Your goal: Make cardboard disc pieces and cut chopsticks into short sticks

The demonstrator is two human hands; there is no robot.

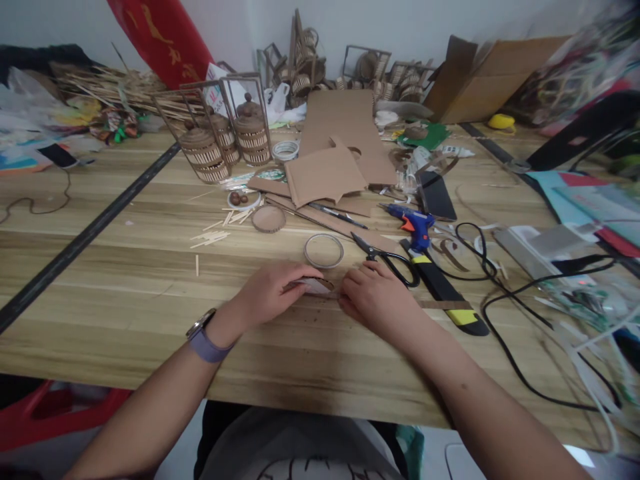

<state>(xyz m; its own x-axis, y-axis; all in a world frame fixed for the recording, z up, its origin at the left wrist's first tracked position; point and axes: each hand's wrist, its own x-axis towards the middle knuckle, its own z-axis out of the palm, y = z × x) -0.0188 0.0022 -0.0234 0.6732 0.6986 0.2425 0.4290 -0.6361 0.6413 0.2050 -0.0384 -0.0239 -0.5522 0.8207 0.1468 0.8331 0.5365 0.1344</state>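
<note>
My left hand point(270, 293) is closed on a small round cardboard disc point(319, 287), held tilted just above the table. Close beside it, my right hand point(375, 300) pinches a thin brown strip point(445, 305), whose free end runs out to the right under my wrist. The strip seems to meet the disc's edge between the hands, though my fingers partly hide this. Beyond the hands lies a cardboard ring point(324, 251). Black-handled scissors point(385, 257) rest just past my right hand, and a shallow round brown lid-like piece point(269, 219) lies farther left.
A blue glue gun point(415, 223) and a yellow-black utility knife point(445, 293) lie right, near a looping black cable point(487, 320). Thin wooden sticks point(213, 237), a dish of brown beads point(243, 200), cardboard sheets point(325, 175) and small lantern-like baskets point(205, 155) stand farther back.
</note>
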